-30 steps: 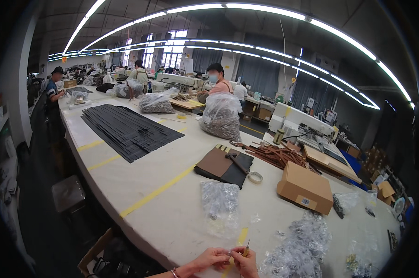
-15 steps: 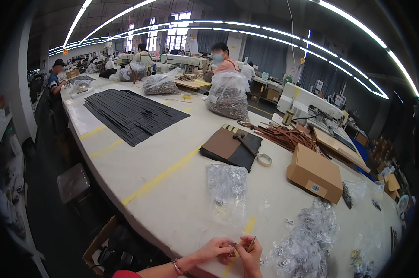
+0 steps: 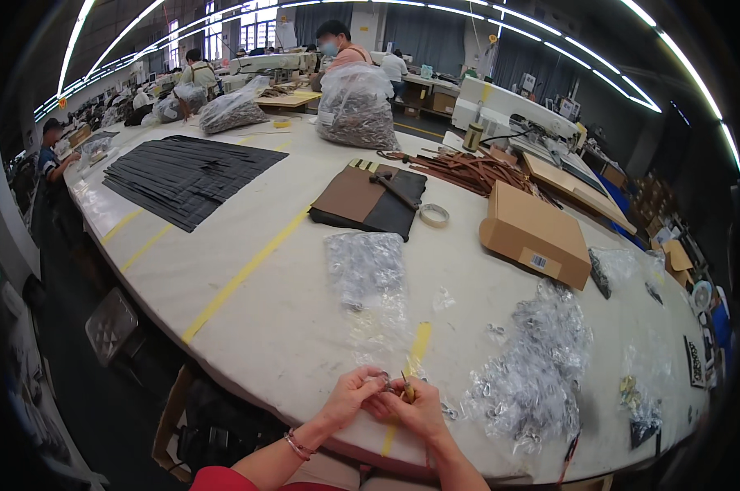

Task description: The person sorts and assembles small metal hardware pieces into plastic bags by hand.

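At the table's near edge, my left hand and my right hand meet, fingertips nearly touching. Pinched in the left fingers is a small metal piece, its exact shape too small to make out. A slim pointed tool with a yellowish handle sticks up from my closed right fingers. Just right of that hand lie a few small metal pieces, with a large heap of clear-wrapped metal hardware beyond them. Ahead of my hands rests a clear plastic bag of small parts.
A cardboard box, a tape roll and a hammer on brown and black sheets lie farther out. Black strips cover the far left. Brown straps and a filled plastic bag are behind. Co-workers sit around the far side.
The view has tipped downward and turned right, so my hands and the tabletop sit higher in the picture. Both hands stay together, still gripping the metal piece and the tool.
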### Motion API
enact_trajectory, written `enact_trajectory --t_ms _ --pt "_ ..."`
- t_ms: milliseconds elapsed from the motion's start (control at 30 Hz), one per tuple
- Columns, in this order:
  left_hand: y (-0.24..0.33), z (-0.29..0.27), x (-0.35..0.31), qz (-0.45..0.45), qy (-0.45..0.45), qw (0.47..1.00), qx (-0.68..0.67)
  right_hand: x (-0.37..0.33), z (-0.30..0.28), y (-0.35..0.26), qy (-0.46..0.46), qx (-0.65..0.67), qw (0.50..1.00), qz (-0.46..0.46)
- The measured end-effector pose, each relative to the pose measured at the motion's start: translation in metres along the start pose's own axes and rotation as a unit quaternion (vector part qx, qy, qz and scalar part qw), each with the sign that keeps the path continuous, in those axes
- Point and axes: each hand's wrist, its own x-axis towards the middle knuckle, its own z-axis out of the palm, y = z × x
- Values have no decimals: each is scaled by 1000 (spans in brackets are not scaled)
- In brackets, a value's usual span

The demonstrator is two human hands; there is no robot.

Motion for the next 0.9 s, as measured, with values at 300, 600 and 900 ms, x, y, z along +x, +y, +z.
enact_trajectory --t_ms 300,600,900 --pt "-6 2 -1 69 42 983 162 1 0 -2 42 80 996 23" --pt "-11 -1 6 147 128 971 135 3 -6 -2 61 -131 988 -44" --pt "3 2 2 164 192 968 -6 -2 -10 -18 63 -362 929 -29"
